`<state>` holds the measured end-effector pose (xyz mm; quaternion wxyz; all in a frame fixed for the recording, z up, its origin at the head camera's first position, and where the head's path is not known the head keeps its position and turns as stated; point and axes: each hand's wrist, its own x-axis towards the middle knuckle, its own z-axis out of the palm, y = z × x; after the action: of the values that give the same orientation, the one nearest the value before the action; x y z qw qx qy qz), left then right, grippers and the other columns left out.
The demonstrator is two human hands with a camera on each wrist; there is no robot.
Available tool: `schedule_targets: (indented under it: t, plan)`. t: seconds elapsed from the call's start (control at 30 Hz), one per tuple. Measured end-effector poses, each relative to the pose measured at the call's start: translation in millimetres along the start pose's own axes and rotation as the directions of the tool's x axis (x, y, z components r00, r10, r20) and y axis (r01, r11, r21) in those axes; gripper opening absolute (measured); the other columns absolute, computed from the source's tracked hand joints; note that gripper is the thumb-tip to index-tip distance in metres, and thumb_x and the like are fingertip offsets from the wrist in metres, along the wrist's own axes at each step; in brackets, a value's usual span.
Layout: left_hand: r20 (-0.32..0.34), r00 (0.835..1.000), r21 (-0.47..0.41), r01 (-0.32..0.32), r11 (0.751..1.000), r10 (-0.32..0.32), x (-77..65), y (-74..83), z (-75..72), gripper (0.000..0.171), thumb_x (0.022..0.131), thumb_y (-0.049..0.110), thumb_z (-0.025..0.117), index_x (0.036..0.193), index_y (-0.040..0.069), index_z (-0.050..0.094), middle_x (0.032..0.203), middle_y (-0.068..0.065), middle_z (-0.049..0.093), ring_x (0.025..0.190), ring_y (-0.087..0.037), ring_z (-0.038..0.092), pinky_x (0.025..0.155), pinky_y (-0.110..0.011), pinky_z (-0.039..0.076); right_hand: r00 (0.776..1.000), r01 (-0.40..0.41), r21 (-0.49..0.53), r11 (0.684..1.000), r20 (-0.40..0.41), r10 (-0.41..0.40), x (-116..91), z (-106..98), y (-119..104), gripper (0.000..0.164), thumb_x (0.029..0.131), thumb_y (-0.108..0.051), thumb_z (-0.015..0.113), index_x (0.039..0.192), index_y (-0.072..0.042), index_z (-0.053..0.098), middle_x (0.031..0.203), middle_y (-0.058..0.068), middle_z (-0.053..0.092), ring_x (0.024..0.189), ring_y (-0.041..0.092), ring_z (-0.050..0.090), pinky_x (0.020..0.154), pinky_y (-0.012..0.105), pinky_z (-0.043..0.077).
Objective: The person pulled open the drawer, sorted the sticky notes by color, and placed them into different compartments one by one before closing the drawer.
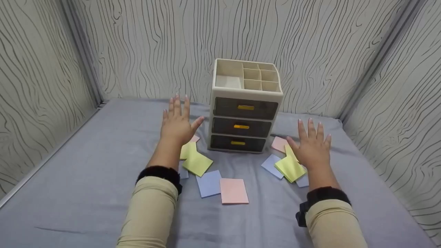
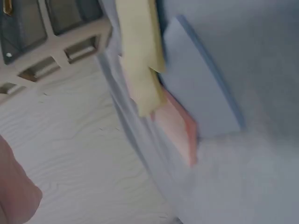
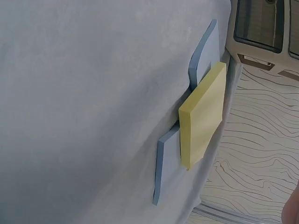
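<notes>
My left hand (image 1: 176, 127) is held up with its fingers straight and spread, left of a white drawer unit (image 1: 245, 90). On the other side, my right hand (image 1: 313, 148) has its fingers spread too, and neither hand holds anything. Sticky-note pads lie below the left hand: a yellow pad (image 1: 198, 164), a blue pad (image 1: 209, 184) and a pink pad (image 1: 234, 191). Beside the right hand is another pile, with a yellow pad (image 3: 203, 116) on top of a blue pad (image 3: 169, 161); a pink pad (image 1: 279, 144) lies behind. The left forearm and hand partly hide the left pile.
The drawer unit has three dark drawers with yellow handles (image 1: 241, 126) and an open divided top (image 1: 252, 74). A grey cloth (image 1: 103, 179) covers the surface. Wood-grain patterned panels (image 1: 165, 44) enclose the back and both sides.
</notes>
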<state>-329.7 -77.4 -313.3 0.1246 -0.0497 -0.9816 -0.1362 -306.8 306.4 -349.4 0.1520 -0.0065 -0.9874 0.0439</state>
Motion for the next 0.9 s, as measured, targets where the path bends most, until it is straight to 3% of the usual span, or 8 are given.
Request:
schedule_targets:
  t: [0.27, 0.43, 0.53, 0.77, 0.9]
  plan:
    - [-0.035, 0.999, -0.176, -0.027, 0.984, 0.021, 12.4, 29.7, -13.0, 0.08, 0.084, 0.062, 0.024, 0.136, 0.017, -0.017, 0.142, -0.009, -0.018, 0.127, -0.024, -0.018, 0.102, -0.043, -0.002, 1.0, 0.0, -0.006, 1.0, -0.005, 0.0, -2.7, 3.1, 0.2, 0.073, 0.085, -0.06, 0.027, 0.14, -0.02, 0.001, 0.143, 0.015, -0.005, 0.127, 0.037, -0.012, 0.093, 0.061, -0.008]
    - [-0.078, 0.997, -0.34, -0.032, 0.94, 0.005, 23.4, 42.1, -23.1, 0.08, 0.085, 0.06, 0.025, 0.136, 0.012, -0.014, 0.143, -0.007, -0.014, 0.128, -0.022, -0.016, 0.103, -0.041, -0.003, 1.0, -0.006, 0.002, 1.0, -0.011, 0.006, -3.3, 4.3, 2.3, 0.074, 0.084, -0.061, 0.026, 0.14, -0.019, 0.002, 0.143, 0.016, -0.004, 0.127, 0.037, -0.013, 0.092, 0.06, -0.011]
    - [-0.093, 0.995, -0.459, -0.02, 0.888, -0.026, 31.4, 51.6, -28.4, 0.083, 0.083, 0.064, 0.02, 0.137, 0.011, -0.013, 0.144, -0.008, -0.008, 0.129, -0.023, -0.011, 0.103, -0.04, -0.001, 1.0, -0.007, 0.005, 1.0, -0.013, 0.007, -2.6, 5.5, 4.1, 0.074, 0.084, -0.062, 0.025, 0.14, -0.019, 0.002, 0.143, 0.016, -0.003, 0.127, 0.036, -0.013, 0.092, 0.06, -0.012]
    - [-0.015, 0.991, -0.7, 0.085, 0.709, -0.133, 45.7, 70.2, -39.9, 0.079, 0.084, 0.062, 0.02, 0.138, 0.012, -0.01, 0.144, -0.01, 0.006, 0.13, -0.024, 0.008, 0.104, -0.037, 0.008, 1.0, -0.006, 0.011, 1.0, -0.018, 0.006, -2.0, 8.0, 3.7, 0.074, 0.084, -0.061, 0.027, 0.14, -0.02, 0.003, 0.143, 0.015, -0.004, 0.127, 0.037, -0.011, 0.093, 0.06, -0.01]
    - [0.034, 0.986, -0.746, 0.133, 0.653, -0.162, 49.8, 74.8, -41.0, 0.075, 0.086, 0.058, 0.024, 0.139, 0.014, -0.005, 0.144, -0.008, 0.009, 0.13, -0.022, 0.011, 0.104, -0.036, 0.008, 1.0, -0.006, 0.013, 1.0, -0.022, 0.007, -2.5, 9.3, 4.1, 0.073, 0.084, -0.06, 0.029, 0.14, -0.02, 0.003, 0.143, 0.014, -0.004, 0.127, 0.036, -0.011, 0.093, 0.06, -0.009]
